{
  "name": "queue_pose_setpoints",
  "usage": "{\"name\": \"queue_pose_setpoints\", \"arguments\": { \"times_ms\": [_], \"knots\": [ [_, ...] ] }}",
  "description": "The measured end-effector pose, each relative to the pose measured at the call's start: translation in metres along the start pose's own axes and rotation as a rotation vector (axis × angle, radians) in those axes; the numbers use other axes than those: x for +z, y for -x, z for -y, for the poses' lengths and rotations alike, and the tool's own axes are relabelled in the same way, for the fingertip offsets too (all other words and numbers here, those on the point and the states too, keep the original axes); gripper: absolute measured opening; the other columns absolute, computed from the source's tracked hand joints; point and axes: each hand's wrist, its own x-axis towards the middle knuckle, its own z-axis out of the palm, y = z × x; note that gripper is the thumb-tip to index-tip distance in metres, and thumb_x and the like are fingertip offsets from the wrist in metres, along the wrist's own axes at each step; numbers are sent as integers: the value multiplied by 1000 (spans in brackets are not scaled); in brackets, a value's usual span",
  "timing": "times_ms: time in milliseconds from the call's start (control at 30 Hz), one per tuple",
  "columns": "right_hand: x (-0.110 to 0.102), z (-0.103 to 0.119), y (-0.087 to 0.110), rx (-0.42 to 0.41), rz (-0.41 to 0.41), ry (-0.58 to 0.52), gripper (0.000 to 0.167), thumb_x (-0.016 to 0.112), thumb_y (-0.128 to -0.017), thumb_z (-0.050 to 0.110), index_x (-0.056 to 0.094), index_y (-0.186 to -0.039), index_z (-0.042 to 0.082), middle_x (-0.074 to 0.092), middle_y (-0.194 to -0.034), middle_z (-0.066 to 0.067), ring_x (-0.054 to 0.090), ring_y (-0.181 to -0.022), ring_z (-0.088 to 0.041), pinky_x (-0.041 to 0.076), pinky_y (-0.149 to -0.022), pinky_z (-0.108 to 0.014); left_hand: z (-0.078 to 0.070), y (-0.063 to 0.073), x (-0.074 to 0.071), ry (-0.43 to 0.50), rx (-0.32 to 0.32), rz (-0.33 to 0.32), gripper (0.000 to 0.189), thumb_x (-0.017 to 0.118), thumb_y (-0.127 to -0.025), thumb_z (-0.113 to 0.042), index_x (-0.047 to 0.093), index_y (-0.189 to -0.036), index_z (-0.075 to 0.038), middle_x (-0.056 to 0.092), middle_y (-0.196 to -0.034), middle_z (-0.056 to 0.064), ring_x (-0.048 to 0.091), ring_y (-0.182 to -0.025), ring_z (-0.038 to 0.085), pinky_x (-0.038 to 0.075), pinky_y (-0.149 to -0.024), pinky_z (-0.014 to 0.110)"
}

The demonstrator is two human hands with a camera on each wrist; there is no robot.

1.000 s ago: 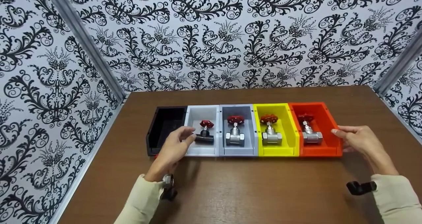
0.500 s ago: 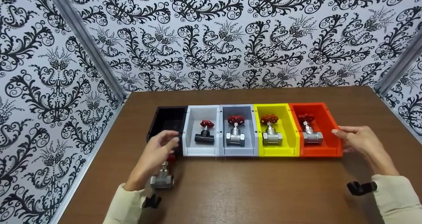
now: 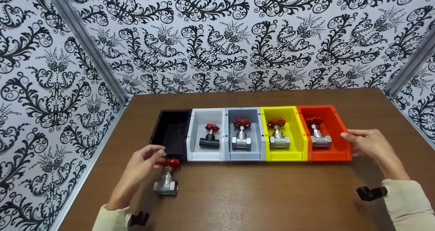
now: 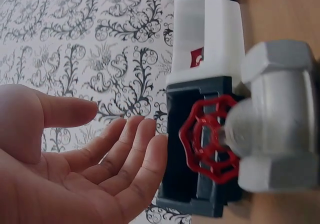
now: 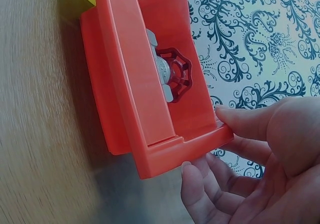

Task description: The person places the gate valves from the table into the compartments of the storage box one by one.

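My left hand hovers beside a metal valve with a red handwheel, which sits on the table in front of the black bin. In the left wrist view the fingers are loosely bent, with nothing in them, apart from the handwheel. With thumb and fingers my right hand pinches the outer side wall of the orange bin. Inside that bin stands another metal valve with a red wheel.
White, grey and yellow bins stand between the black and orange ones in one row. The white bin holds a dark valve; grey and yellow hold metal ones. Patterned walls enclose the brown table.
My left hand has moved left and toward me, from the white bin past the black bin, uncovering the valve in front. My right hand keeps its pinch on the orange bin.
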Motion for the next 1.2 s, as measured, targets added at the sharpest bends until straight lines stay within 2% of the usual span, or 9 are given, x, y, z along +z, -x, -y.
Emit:
{"name": "queue_pose_setpoints", "arguments": {
  "times_ms": [300, 467, 767, 933, 1200],
  "knots": [
    [-1, 1, 0, 5, 3, -11, 74, 64, -95, 42, 39, -146, -5, 71, -108, -21, 71, -75, -16, 59, -68, -33, 12, 4, -16, 1, -68, 0, 28, 59, -100, -17, 63, -116, 5, 70, -105, 13, 68, -95, 22, 54, -77, 28],
    [1, 0, 0, -7, -9, 1, 73, 63, -95, 42, 40, -145, -6, 69, -112, -26, 71, -74, -16, 59, -67, -33, 17, 6, -19, -11, -89, 1, 27, 60, -99, -18, 65, -115, 3, 69, -109, 12, 66, -96, 20, 54, -81, 30],
    [3, 0, 0, -23, -20, 24, 71, 63, -96, 41, 41, -144, -6, 61, -123, -34, 71, -74, -17, 59, -67, -33, 30, 7, -19, -29, -128, 44, 25, 57, -100, -17, 66, -112, 4, 69, -112, 14, 66, -104, 25, 54, -87, 34],
    [2, 1, 0, -8, -10, 24, 72, 63, -95, 42, 41, -145, -5, 61, -124, -34, 72, -76, -18, 59, -68, -33, 37, 9, -16, -15, -167, 78, 28, 59, -99, -18, 65, -114, 5, 69, -113, 14, 65, -104, 27, 53, -91, 40],
    [2, 0, 0, -5, -5, 26, 70, 62, -96, 41, 40, -145, -4, 60, -124, -35, 72, -77, -18, 59, -69, -33, 44, 7, -13, 8, -195, 120, 34, 59, -98, -20, 62, -121, 6, 68, -113, 16, 66, -103, 25, 53, -92, 38]
  ]
}}
